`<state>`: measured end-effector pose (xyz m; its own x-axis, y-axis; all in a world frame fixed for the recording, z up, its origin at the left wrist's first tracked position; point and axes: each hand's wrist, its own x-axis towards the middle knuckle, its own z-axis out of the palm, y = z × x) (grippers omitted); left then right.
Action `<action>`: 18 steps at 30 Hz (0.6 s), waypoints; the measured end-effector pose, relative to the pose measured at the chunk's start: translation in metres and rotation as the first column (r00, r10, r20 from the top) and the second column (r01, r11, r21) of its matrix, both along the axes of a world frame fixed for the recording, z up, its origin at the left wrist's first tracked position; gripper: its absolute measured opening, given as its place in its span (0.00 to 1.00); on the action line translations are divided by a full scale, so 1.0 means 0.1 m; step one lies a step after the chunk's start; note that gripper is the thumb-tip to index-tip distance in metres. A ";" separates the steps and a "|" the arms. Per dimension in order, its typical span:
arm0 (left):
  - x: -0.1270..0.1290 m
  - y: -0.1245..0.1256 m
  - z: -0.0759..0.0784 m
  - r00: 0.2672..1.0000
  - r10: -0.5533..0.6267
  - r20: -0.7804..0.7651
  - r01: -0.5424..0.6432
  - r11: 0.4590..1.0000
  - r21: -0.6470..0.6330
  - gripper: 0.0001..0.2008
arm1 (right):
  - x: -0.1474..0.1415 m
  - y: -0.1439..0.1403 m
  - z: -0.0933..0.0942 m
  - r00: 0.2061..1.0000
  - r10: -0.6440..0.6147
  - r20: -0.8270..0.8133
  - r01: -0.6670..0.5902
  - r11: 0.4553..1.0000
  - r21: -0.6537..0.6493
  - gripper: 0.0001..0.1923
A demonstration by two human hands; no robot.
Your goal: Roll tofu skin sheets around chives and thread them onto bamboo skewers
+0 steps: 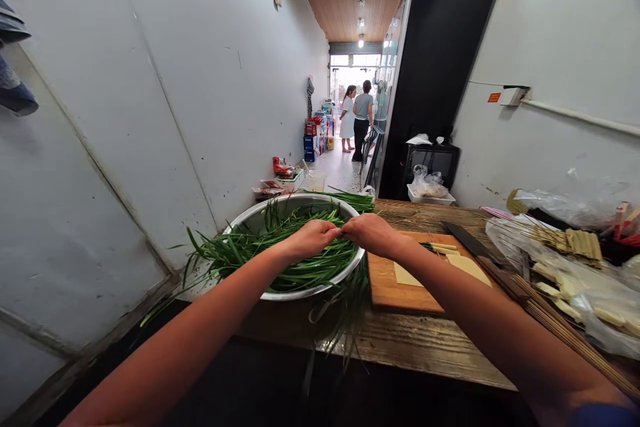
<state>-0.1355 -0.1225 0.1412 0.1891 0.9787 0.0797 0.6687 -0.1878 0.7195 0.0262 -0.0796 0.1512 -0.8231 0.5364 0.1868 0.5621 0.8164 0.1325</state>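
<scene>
A large metal bowl [353, 265] is heaped with long green garlic chives [305, 275]. Some leaves spill over its left side, and others droop past the front right of its rim. My left hand [313, 238] is above the chives, its fingers pinched together. Meeting it fingertip to fingertip, my right hand [373, 233] is closed over the right rim. Whatever lies between the fingertips is too small to make out. Right of the bowl, a wooden cutting board [383, 290] carries pale yellow tofu sheets [407, 275] and a small chive bundle [443, 249], partly behind my right forearm.
A dark cleaver [470, 240] lies at the board's right. Thin wooden skewers [565, 327] and plastic bags of pale food pieces [600, 300] crowd the table's right side. More chives [355, 199] lie behind the bowl. Two people [362, 117] stand far off by the doorway.
</scene>
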 end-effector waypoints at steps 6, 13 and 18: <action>0.05 -0.02 0.16 0.955 -0.104 -0.276 0.118 0.992 0.035 0.11 | 0.12 0.18 -0.01 0.977 0.030 -0.211 -0.084 0.965 -0.250 0.10; -0.01 0.03 0.11 0.998 -0.053 0.025 0.056 0.988 -0.145 0.13 | 0.33 0.34 -0.28 0.749 -0.292 -0.595 -0.275 0.679 -0.680 0.12; 0.01 0.04 0.10 0.989 -0.076 0.128 0.101 0.975 -0.199 0.13 | 0.27 0.21 -0.30 0.645 -0.354 -0.677 -0.411 0.586 -0.699 0.17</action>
<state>-0.1346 -0.1188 0.1509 0.2770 0.9563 -0.0933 0.5635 -0.0830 0.8219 0.0529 -0.0582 0.1215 -0.6312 0.7420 0.2258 0.1126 0.3756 -0.9199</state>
